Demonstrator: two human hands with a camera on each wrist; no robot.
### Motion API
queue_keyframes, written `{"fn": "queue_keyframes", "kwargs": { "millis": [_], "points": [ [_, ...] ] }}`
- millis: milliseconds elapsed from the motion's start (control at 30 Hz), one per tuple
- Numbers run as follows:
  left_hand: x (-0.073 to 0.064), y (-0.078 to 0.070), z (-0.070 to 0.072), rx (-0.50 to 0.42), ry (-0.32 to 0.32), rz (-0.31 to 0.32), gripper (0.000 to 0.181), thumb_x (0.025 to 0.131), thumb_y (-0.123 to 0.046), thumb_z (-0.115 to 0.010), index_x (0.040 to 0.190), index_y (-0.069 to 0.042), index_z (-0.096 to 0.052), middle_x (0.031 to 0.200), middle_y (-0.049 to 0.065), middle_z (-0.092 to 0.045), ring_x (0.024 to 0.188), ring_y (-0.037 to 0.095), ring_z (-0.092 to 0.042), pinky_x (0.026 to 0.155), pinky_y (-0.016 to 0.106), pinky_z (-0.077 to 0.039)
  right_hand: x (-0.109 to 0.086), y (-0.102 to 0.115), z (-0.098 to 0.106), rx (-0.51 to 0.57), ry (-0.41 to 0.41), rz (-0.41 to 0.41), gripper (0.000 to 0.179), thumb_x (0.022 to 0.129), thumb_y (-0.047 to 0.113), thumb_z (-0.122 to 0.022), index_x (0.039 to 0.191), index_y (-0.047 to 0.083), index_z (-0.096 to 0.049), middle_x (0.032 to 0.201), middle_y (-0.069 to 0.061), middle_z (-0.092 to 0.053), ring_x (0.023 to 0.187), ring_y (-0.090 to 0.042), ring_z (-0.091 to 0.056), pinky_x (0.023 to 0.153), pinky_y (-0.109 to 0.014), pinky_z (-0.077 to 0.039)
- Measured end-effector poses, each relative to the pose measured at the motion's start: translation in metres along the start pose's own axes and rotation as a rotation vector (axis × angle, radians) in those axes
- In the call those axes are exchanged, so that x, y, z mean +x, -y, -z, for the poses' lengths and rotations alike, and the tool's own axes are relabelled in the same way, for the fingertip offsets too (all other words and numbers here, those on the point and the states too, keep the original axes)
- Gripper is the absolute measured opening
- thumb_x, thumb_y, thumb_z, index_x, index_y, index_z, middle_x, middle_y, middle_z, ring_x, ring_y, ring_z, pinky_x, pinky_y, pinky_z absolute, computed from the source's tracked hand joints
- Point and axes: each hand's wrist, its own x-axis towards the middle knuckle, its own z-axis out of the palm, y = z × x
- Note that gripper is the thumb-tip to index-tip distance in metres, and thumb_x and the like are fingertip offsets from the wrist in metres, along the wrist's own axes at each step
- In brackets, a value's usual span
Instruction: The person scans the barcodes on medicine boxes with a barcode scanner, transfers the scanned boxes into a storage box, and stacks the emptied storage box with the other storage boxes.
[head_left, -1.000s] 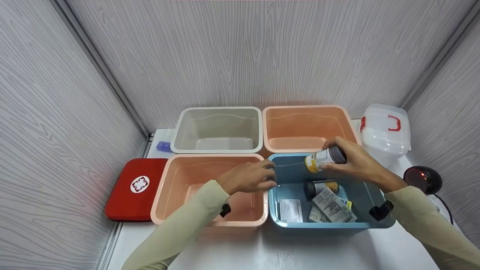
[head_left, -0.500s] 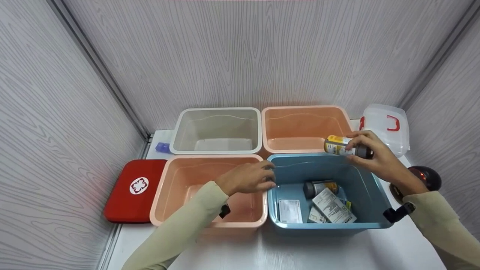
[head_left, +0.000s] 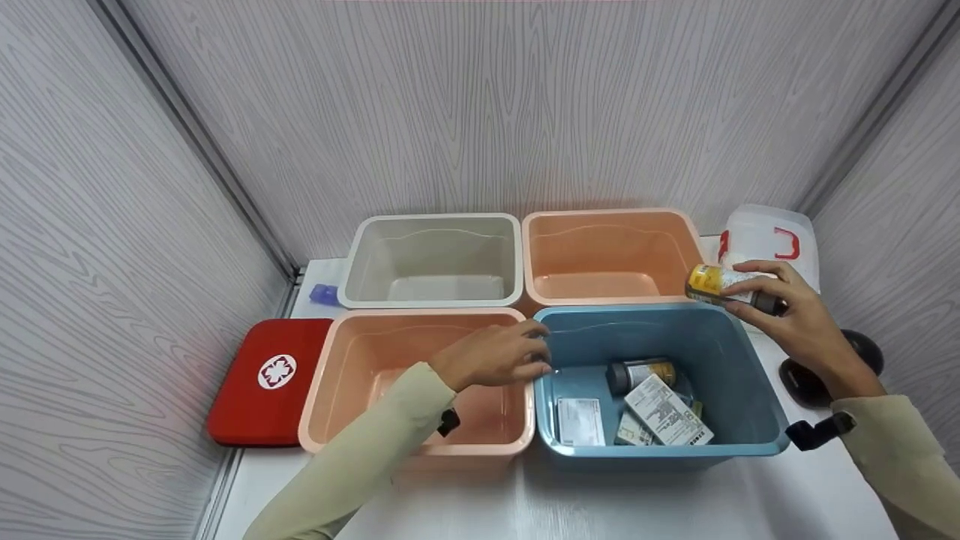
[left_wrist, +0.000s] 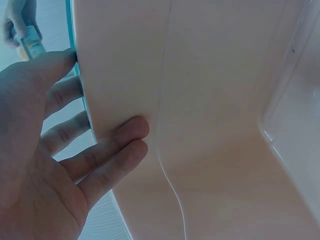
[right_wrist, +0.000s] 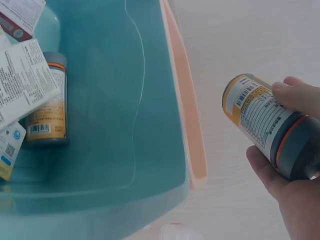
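Note:
My right hand (head_left: 799, 319) grips a pill bottle (head_left: 709, 280) with a dark cap and a white-and-yellow label. Thumb and fingers wrap its capped end, and the bottle lies tilted in the air just past the right rim of the blue bin (head_left: 750, 375). In the right wrist view the same bottle (right_wrist: 260, 112) shows a barcode and printed lines. Inside the blue bin are a similar bottle (head_left: 646, 373), a white medicine box (head_left: 669, 411) on top of other boxes, and a flat white box (head_left: 580, 421). My left hand (head_left: 499, 354) rests loosely at the rim of the front peach bin (head_left: 337, 375).
Behind stand a grey bin (head_left: 435, 219) and another peach bin (head_left: 607, 216). A red first-aid case (head_left: 259, 405) lies at left, near a small purple object (head_left: 325, 294). At right are a clear box with red handle (head_left: 769, 236) and a black rounded device (head_left: 862, 349).
My right hand has carried the pill bottle from over the blue bin to the right, past its rim, turning the label. The left hand has stayed in place.

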Motion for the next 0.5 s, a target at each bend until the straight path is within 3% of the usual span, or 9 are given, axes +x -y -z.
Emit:
{"fn": "queue_keyframes", "kwargs": {
  "millis": [167, 367, 500],
  "points": [
    [0.000, 0.001, -0.002, -0.004, 0.000, 0.005, 0.034, 0.114, -0.040, -0.057, 0.130, -0.017, -0.077, 0.162, 0.012, -0.053, 0.128, 0.026, -0.069, 0.110, 0.043, -0.057, -0.010, -0.016, 0.007, -0.009, -0.065, -0.084, 0.025, 0.097, -0.009, -0.075, 0.122, -0.005, -0.076, 0.143, 0.013, -0.051, 0.118, 0.002, -0.047, 0.089, -0.002, -0.038],
    [-0.001, 0.001, -0.002, -0.003, 0.005, 0.007, 0.035, 0.114, -0.041, -0.056, 0.131, -0.017, -0.077, 0.163, 0.012, -0.053, 0.127, 0.025, -0.070, 0.111, 0.042, -0.057, -0.026, -0.033, 0.024, 0.038, -0.113, -0.304, 0.036, 0.105, 0.010, -0.073, 0.140, 0.001, -0.069, 0.143, 0.021, -0.044, 0.125, -0.001, -0.043, 0.096, -0.001, -0.039],
    [-0.001, 0.000, -0.001, -0.013, 0.013, 0.018, 0.035, 0.114, -0.040, -0.056, 0.132, -0.018, -0.076, 0.164, 0.013, -0.052, 0.128, 0.026, -0.069, 0.112, 0.042, -0.057, -0.039, -0.044, 0.033, 0.174, -0.196, -0.426, 0.045, 0.104, 0.015, -0.076, 0.148, 0.009, -0.066, 0.141, 0.020, -0.050, 0.121, 0.006, -0.055, 0.095, -0.004, -0.041]
  ]
}}
